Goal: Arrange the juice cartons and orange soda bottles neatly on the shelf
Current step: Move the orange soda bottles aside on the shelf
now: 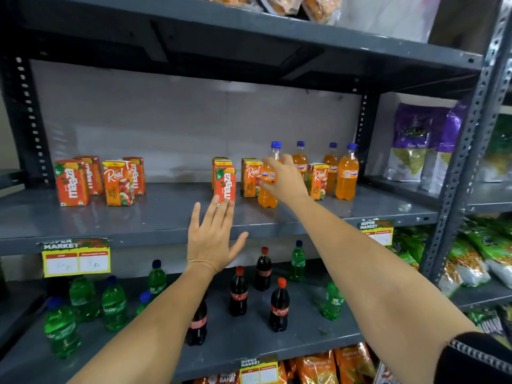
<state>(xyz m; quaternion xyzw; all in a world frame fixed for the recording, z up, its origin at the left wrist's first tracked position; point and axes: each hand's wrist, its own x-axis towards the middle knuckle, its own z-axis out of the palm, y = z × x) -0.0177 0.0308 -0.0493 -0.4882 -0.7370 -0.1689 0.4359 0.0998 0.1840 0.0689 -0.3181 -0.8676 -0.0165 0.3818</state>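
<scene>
Right hand (285,180) is wrapped around a Fanta bottle (268,187) standing near the front of the middle shelf (155,217), while the left hand (212,239) is flat and open, fingers spread, fingertips right at the bottom of a Maaza carton (225,185) but holding nothing. Three more Fanta bottles (346,173) stand to the right with a Real carton (318,180) among them, and four more cartons (97,180) sit off to the left.
</scene>
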